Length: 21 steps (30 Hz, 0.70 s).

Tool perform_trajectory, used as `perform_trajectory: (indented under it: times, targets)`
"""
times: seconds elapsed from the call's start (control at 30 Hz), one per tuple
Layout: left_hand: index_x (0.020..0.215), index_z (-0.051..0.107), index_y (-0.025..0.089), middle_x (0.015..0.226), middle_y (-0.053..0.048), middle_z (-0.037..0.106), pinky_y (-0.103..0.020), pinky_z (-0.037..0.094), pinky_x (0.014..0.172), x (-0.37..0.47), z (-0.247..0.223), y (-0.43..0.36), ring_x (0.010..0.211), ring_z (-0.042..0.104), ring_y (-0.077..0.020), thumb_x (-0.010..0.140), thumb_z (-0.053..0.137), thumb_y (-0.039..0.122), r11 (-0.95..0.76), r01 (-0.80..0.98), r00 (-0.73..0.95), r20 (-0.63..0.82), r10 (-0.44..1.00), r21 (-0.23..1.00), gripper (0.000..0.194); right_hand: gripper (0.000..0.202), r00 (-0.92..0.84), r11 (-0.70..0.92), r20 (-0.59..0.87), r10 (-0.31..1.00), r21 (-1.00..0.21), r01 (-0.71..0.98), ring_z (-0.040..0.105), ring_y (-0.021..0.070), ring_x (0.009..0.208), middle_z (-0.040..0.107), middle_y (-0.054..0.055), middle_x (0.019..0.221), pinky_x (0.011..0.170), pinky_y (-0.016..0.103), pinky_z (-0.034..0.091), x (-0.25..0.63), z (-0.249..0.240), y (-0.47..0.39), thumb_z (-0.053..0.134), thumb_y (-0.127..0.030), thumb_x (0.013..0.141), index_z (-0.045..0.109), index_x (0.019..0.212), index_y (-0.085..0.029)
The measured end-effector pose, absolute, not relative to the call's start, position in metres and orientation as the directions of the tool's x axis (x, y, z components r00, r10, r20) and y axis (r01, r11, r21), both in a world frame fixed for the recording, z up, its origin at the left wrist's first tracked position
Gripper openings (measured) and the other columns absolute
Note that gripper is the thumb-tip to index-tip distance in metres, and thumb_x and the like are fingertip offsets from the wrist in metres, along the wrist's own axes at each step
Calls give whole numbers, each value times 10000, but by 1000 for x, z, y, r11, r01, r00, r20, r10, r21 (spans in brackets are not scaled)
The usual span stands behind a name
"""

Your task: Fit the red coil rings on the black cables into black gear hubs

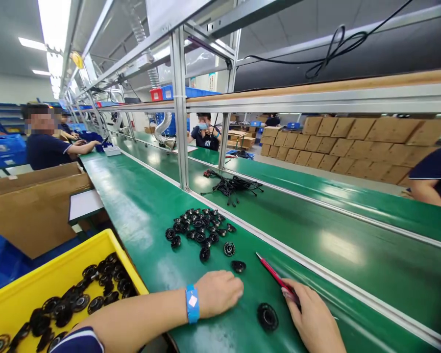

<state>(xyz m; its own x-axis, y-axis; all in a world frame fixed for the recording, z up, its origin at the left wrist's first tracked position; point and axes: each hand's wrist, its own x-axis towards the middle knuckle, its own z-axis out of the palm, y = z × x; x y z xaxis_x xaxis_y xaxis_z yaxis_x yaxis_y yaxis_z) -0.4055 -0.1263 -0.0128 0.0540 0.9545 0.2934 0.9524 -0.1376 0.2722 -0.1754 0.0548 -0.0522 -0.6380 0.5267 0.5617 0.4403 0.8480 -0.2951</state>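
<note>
My left hand [220, 293], with a blue band at its wrist, is over the green table [132, 206], its fingers curled down and the fingertips hidden; whether it holds anything cannot be seen. Just beyond it lies one black round part [238, 266]. My right hand [310, 314] grips a red pen-like tool [272, 270], its thin tip pointing up and left. Between my hands, nearer the front, rests a black ring-shaped part [268, 316]. A heap of black round parts [200, 223] sits farther up the table.
A yellow bin [113, 240] of black parts stands at the left, beside a cardboard box [36, 206]. Black cables [231, 185] lie past the metal post [180, 108]. Several people sit around the benches. Stacked cartons [338, 142] are at the back right.
</note>
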Motion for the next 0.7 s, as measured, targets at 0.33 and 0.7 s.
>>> perform_trajectory:
  times: [0.33,0.7]
  targets:
    - [1280,587,176,1021,-128,662,-416,485,885,-445,1,-105,995,606,-268,1028,402,362,28,977,-129,487,864,210,364,325,-422,802,706,569,-361,476,628,131,759,652,29,938,699,309,559,-176,-49,38,538,-467,993,627,1085,-169]
    - [1179,630,236,912,-35,659,-341,515,849,-433,36,-128,853,645,-178,999,496,340,11,998,-34,402,915,60,248,466,-640,907,644,419,-332,260,617,134,531,629,-31,673,506,240,524,-171,-22,-41,669,-621,832,622,1109,-249]
